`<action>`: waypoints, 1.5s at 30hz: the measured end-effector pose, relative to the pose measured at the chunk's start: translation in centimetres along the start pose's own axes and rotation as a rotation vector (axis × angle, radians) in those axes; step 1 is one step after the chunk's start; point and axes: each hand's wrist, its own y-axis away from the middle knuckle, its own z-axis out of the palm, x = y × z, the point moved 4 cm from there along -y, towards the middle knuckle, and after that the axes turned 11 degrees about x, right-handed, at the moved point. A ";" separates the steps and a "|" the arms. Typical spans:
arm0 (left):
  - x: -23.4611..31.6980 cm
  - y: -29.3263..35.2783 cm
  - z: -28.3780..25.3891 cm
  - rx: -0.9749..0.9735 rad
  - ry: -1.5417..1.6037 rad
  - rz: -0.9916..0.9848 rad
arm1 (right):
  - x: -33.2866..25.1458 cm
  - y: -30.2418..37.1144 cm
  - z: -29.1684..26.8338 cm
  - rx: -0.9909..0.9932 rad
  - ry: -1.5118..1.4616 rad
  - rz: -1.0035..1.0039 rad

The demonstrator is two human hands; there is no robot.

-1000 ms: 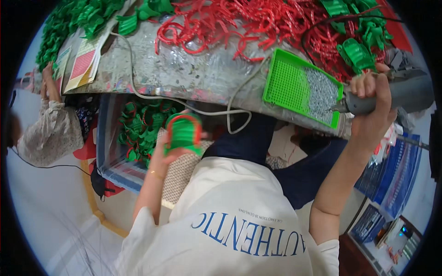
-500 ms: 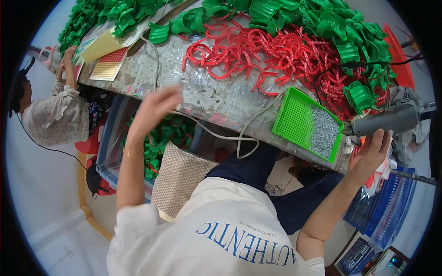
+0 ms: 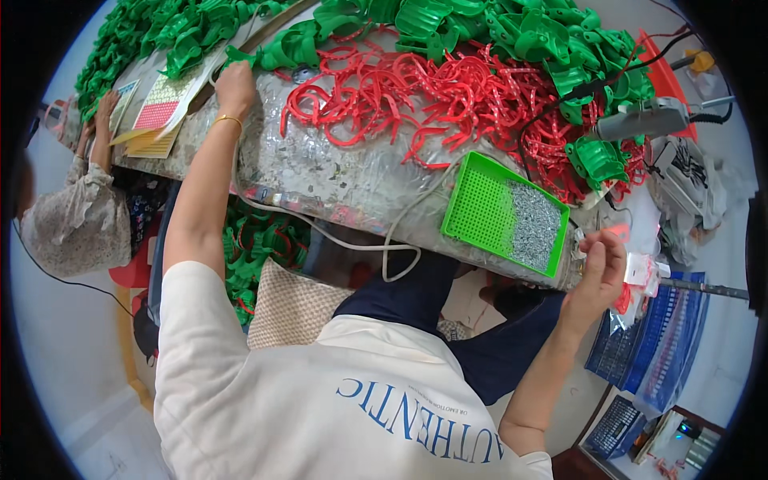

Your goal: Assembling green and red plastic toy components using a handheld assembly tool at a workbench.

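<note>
From the head camera, the left hand [image 3: 234, 82] is stretched far out over the bench [image 3: 320, 172], its fingers curled down onto a green plastic piece [image 3: 282, 53] at the near edge of the green heap [image 3: 496, 32]; whether the fingers actually pinch the piece or only press on it cannot be told from this angle; a thin gold bangle [image 3: 228, 119] sits at the wrist. Just to the left of that hand lie sheets of card [image 3: 160, 108] with red and yellow dotted patches. The right hand [image 3: 598, 264] hangs off the bench's right end, fingers loosely bent and grasping nothing, just beside a small clear bag [image 3: 640, 268] and near the green mesh tray [image 3: 506, 212]; the tray sits at the bench's near edge, its right half filled with small grey metal bits. Behind the tray spreads a tangle of red plastic straps [image 3: 416, 92]; a grey power tool [image 3: 640, 120] rests at the far right on green pieces. A white cable [image 3: 352, 240] loops down off the bench edge. At far left another person [image 3: 76, 216] in a patterned top leans on the bench.
</note>
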 end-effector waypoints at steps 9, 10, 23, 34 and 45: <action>4.4 5.0 -15.3 0.134 0.500 -0.090 | 0.8 3.3 5.8 -0.448 -0.023 0.126; 6.5 6.6 -18.0 0.052 0.660 -0.101 | 0.7 3.6 6.8 -0.530 -0.082 0.183; 21.2 23.3 -25.6 -0.237 1.506 0.093 | 2.8 10.1 8.1 -1.144 0.206 0.529; 24.5 24.7 -22.7 -0.719 2.537 -1.283 | 1.4 14.4 11.0 -0.810 0.148 0.143; 23.0 25.7 -21.1 -0.811 2.732 -1.377 | 4.7 5.7 17.3 -0.655 0.560 -0.501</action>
